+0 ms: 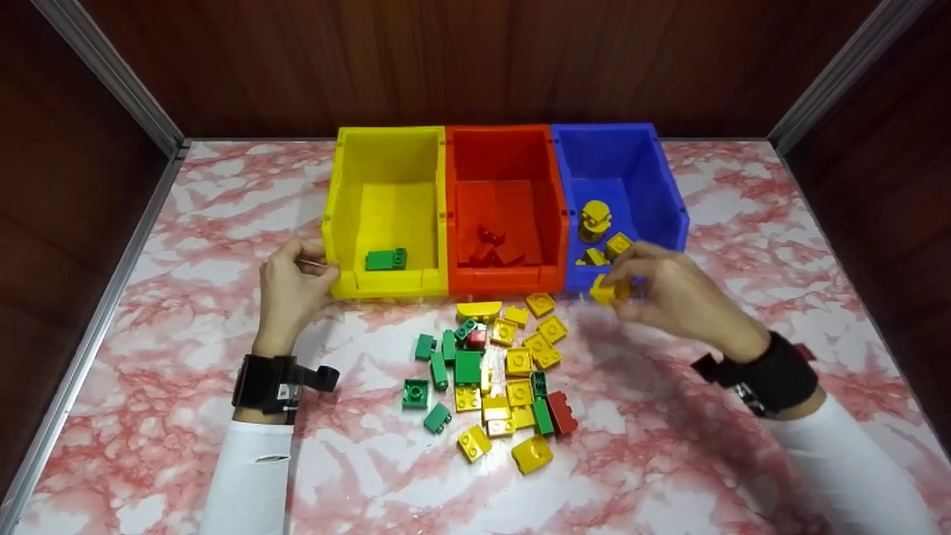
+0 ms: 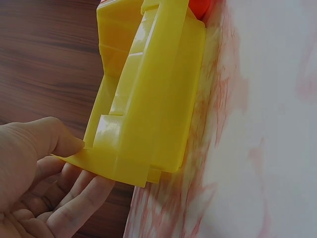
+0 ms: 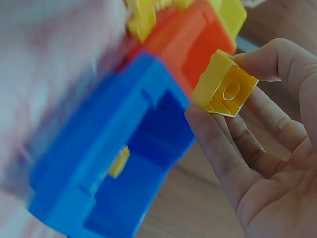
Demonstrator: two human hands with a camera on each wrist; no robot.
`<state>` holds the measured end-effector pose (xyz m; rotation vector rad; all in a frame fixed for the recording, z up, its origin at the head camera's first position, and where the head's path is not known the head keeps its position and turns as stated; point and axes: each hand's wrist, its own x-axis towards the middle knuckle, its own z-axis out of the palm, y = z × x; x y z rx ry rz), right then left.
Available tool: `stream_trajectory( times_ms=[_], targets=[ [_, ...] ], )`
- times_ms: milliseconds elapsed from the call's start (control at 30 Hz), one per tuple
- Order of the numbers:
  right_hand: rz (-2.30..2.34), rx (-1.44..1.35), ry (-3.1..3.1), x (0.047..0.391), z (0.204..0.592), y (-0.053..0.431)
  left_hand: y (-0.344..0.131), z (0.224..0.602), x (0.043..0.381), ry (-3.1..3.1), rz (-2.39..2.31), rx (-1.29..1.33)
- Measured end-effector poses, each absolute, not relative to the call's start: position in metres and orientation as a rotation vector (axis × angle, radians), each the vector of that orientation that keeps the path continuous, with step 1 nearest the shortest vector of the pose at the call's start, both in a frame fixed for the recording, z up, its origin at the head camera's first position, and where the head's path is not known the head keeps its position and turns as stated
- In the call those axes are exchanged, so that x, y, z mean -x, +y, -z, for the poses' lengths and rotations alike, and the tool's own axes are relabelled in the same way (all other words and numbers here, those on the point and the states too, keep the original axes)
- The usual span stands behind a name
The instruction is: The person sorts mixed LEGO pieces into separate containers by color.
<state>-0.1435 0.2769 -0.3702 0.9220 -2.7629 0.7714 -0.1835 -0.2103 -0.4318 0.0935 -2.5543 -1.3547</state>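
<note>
My left hand [image 1: 291, 286] grips the front left edge of the yellow bin [image 1: 394, 281]; in the left wrist view the thumb lies on top of the rim and the fingers are beneath it. A yellow toy brick [image 3: 225, 87] is pinched between the thumb and fingers of my right hand [image 1: 661, 286], with its hollow underside showing in the right wrist view. That hand is at the front edge of the blue bin [image 1: 672, 178], which contains several yellow bricks [image 1: 594, 221]. Green bricks [image 1: 386, 258] lie in the yellow bin. Red bricks [image 1: 496, 253] lie in the red bin [image 1: 505, 281].
In front of the bins, a loose pile of yellow bricks [image 1: 520, 362], green bricks [image 1: 467, 367] and a few red bricks [image 1: 562, 413] is spread over the marbled tabletop [image 1: 356, 475]. Dark wood panels [image 1: 490, 59] stand behind the bins and at both sides.
</note>
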Motion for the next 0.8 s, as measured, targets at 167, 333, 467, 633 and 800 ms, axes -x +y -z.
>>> stream_trajectory(
  times_ms=[167, 333, 467, 633, 800],
  targets=[
    [-0.717, -0.825, -2.781, 0.176, 0.357, 0.282, -0.210, 0.431, 0.183, -2.555, 1.353, -0.091],
    [-0.608, -0.814, -2.839, 0.209, 0.357, 0.280, -0.211, 0.432, 0.182, -2.552, 1.348, -0.089],
    [-0.563, -0.819, -2.921, 0.233, 0.362, 0.275, -0.211, 0.432, 0.182, -2.554, 1.357, -0.096],
    [-0.559, -0.814, -2.983, 0.251, 0.372, 0.268, -0.211, 0.433, 0.183, -2.557, 1.349, -0.097],
    [-0.543, -0.827, -3.034, 0.260, 0.381, 0.261, -0.211, 0.432, 0.183, -2.563, 1.360, -0.100]
  ],
)
